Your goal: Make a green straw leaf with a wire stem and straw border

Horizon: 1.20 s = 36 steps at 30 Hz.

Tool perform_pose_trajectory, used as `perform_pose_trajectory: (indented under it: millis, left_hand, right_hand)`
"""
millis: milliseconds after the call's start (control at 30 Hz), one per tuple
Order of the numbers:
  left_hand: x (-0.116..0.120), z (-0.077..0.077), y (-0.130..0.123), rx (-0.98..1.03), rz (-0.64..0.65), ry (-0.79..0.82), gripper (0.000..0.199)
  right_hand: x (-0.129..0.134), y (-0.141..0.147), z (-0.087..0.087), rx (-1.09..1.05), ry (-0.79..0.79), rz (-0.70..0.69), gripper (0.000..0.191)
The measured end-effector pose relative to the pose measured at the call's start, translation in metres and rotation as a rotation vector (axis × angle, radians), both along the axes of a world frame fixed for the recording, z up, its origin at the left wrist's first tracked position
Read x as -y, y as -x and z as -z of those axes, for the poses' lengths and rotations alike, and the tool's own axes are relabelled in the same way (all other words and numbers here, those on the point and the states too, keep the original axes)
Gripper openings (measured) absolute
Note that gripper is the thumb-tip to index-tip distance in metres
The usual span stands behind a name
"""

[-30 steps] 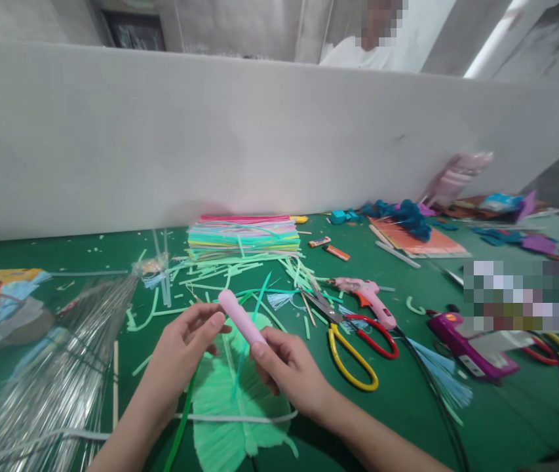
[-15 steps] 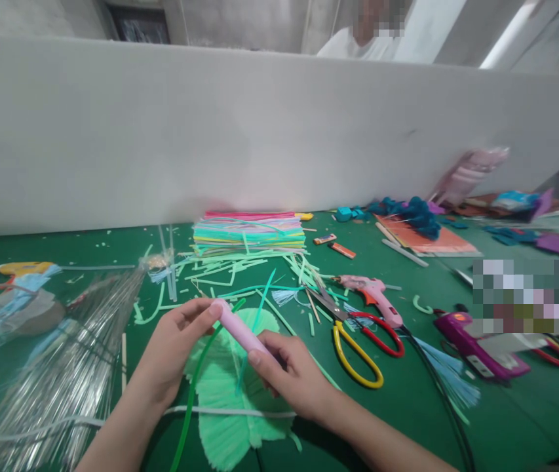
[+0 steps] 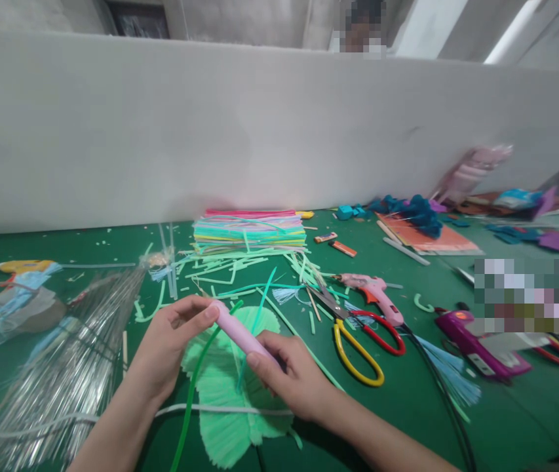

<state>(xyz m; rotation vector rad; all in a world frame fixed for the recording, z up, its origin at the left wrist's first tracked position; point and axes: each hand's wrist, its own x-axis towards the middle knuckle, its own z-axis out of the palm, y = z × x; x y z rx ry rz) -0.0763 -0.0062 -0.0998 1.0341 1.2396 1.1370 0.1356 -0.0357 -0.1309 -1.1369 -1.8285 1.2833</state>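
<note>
Head view: our left hand [image 3: 168, 344] — fingers pinched on the upper end of the pink rod [image 3: 242, 333] | our right hand [image 3: 291, 373] — fingers closed round its lower end | rod held tilted above the green leaf [image 3: 232, 419] on the counter [image 3: 323, 432] | scissors [image 3: 348, 328] lie open, right of our hands.

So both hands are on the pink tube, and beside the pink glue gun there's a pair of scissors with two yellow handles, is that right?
Not quite: the scissors have one yellow handle and one red, as the head view shows. They do lie beside the pink glue gun, and the left hand and right hand are both on the pink tube.
</note>
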Motion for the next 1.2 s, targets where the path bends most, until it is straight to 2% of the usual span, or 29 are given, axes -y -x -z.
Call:
perform_pose_trajectory:
  millis: [233, 400, 900, 1200]
  left_hand:
    - [0.0001, -0.0015, -0.0017, -0.025, 0.0, -0.004, 0.031]
    - [0.0021, -0.0022, -0.0057, -0.024, -0.006, -0.002, 0.031]
    - [0.0028, -0.0059, -0.0048, -0.037, -0.016, -0.031, 0.03]
    - [0.0031, -0.0052, -0.0038, -0.065, -0.031, -0.041, 0.031]
  right_hand:
    - [0.0007, 0.0007, -0.0033, -0.011, 0.085, -0.048, 0.041]
    - [0.0006, -0.0001, -0.0039, 0.051, 0.13, -0.085, 0.048]
    - [0.0037, 0.0025, -0.0062, 0.144, 0.05, -0.017, 0.046]
    - [0.005, 0.0003, -0.0036, 0.121, 0.022, -0.02, 0.042]
